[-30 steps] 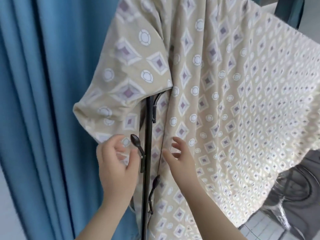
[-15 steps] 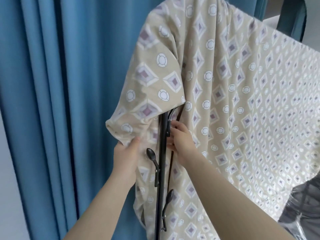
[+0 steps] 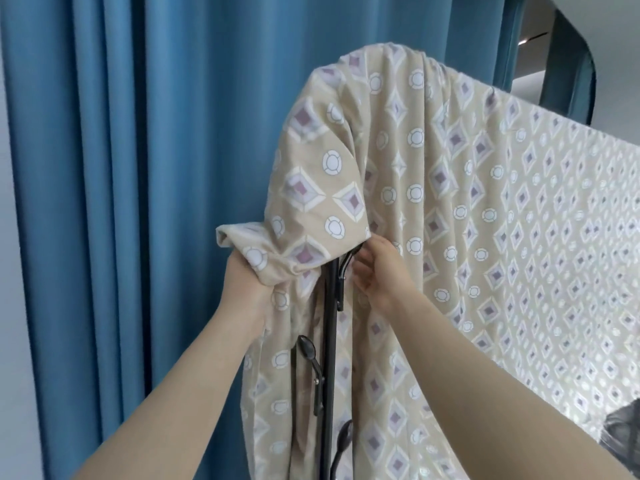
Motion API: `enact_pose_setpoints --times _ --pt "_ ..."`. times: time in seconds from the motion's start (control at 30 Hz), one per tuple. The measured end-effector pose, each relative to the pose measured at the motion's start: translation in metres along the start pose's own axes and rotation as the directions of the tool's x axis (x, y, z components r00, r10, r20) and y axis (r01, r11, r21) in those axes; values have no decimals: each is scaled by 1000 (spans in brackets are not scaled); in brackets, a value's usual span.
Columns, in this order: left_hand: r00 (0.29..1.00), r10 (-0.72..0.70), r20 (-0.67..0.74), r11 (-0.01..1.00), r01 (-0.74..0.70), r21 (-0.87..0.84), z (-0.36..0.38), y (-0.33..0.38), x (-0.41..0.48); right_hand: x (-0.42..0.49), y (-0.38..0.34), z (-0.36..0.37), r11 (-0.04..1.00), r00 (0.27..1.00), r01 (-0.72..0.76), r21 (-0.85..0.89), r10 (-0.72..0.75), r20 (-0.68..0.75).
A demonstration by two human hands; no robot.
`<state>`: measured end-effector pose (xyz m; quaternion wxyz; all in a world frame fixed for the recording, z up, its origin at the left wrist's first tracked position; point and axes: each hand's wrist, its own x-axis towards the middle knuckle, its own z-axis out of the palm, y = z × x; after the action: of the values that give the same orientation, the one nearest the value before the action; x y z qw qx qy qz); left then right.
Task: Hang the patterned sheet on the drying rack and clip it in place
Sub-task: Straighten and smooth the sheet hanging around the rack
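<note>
The beige patterned sheet (image 3: 433,188), printed with diamonds and circles, is draped over the top of the drying rack and hangs down on the right. The rack's black upright pole (image 3: 330,358) shows below the cloth, with spoon-shaped black hooks (image 3: 308,348) on it. My left hand (image 3: 247,285) is shut on a bunched lower corner of the sheet, left of the pole. My right hand (image 3: 375,268) sits at the pole's upper hook, fingers curled against the sheet's edge; what it pinches I cannot make out. No clip shows.
A blue pleated curtain (image 3: 138,202) hangs close behind and to the left of the rack. A pale wall strip (image 3: 5,306) runs along the far left. A dark object (image 3: 620,427) sits low at the right edge.
Both hands rose along the pole. My left hand, open before, now grips the sheet's bunched corner. My right hand moved up to the upper hook. The view tilted upward.
</note>
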<state>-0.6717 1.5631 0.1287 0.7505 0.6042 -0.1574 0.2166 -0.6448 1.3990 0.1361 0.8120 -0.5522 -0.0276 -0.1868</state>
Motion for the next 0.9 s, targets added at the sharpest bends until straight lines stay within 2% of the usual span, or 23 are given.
enact_pose_setpoints --times 0.03,0.1,0.17,0.27,0.37,0.43,0.47,0.57,0.63,0.67,0.73,0.8,0.83,0.9 --pt "999 41 16 999 -40 -25 2 5 3 0 -3 0 1000 1000 14 -25 -15 -25" --pt "999 33 22 994 -31 -100 7 20 9 -1 -11 -2 989 989 73 -128 -88 -115" --pt "995 95 4 995 -95 -31 10 31 17 -2 -26 -5 959 954 173 -222 -219 -203" --pt "974 212 -78 977 -211 19 8 51 27 -10 -68 -10 904 865 281 -322 -383 -324" --pt "922 320 -216 946 -325 15 -5 68 39 -28 -113 -15 842 739 489 -228 -539 -405" --pt "920 317 -229 941 -335 -44 -8 70 40 -40 -126 -16 757 683 566 -327 -653 -328" --pt "934 301 -194 947 -317 -58 -7 68 39 -45 -125 -15 737 707 552 -390 -662 -249" --pt "957 266 -118 961 -273 -47 -5 55 29 -57 -101 -15 748 840 497 -440 -541 28" --pt "915 377 -148 926 -376 33 -8 50 21 -66 -86 -15 784 889 458 -420 -411 203" --pt "882 440 -169 898 -436 63 -11 50 17 -71 -81 -14 798 890 448 -402 -355 286" --pt "840 455 -296 880 -475 3 -23 55 14 -81 -78 -7 826 869 437 -355 -286 403" --pt "817 320 -480 894 -428 -131 -44 54 23 -90 -82 6 871 820 438 -224 -285 496" --pt "831 264 -490 911 -381 -156 -56 54 29 -95 -84 15 888 784 436 -144 -296 546" --pt "916 196 -349 973 -227 -50 -69 50 32 -99 -84 33 900 723 430 -76 -293 626"
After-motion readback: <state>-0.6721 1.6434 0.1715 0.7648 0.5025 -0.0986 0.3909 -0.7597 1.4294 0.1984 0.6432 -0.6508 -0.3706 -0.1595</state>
